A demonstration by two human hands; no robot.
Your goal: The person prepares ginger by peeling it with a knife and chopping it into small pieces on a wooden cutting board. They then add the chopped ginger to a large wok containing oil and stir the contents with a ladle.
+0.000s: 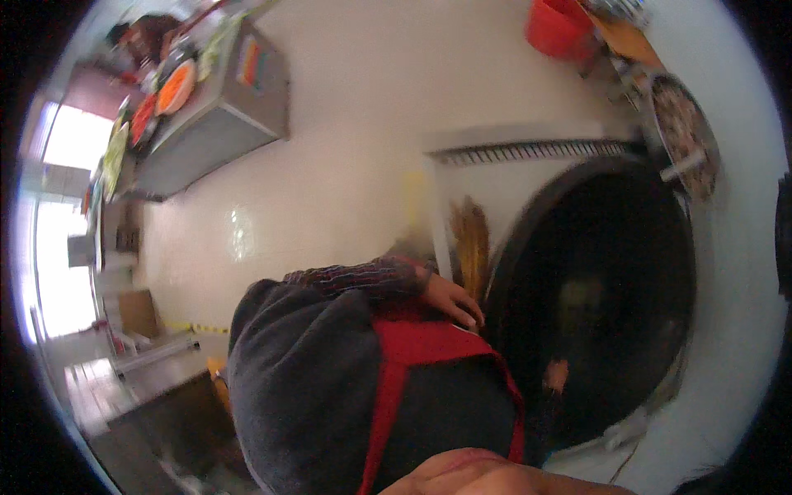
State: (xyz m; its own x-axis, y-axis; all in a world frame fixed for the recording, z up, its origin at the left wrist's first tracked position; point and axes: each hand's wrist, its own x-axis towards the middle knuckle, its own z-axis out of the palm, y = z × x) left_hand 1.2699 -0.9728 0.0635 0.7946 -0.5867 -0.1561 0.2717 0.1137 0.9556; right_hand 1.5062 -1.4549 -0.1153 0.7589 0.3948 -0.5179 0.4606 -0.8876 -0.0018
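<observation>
My left hand [455,300] is bent at the near left rim of the big dark wok [619,247], beside my red apron [433,343]. Its fingers are a little apart and nothing shows in it. Lower right, my right hand [555,374] is over the wok's dark inside, small and blurred, so I cannot tell whether it holds anything. A faint pale patch shows in the wok. Between the wok and a pale frame edge stands a brown, bristly bundle [471,244], close beyond my left hand. A slotted grate [538,150] runs beyond the wok.
Upper left, a counter [204,139] bears a bowl of orange shreds [176,90], a bowl of red pieces [143,120] and leafy greens [114,154]; a person [148,40] is behind it. Upper right are a red bucket [557,28] and a large pan of pieces [684,136] with a pale-handled tool.
</observation>
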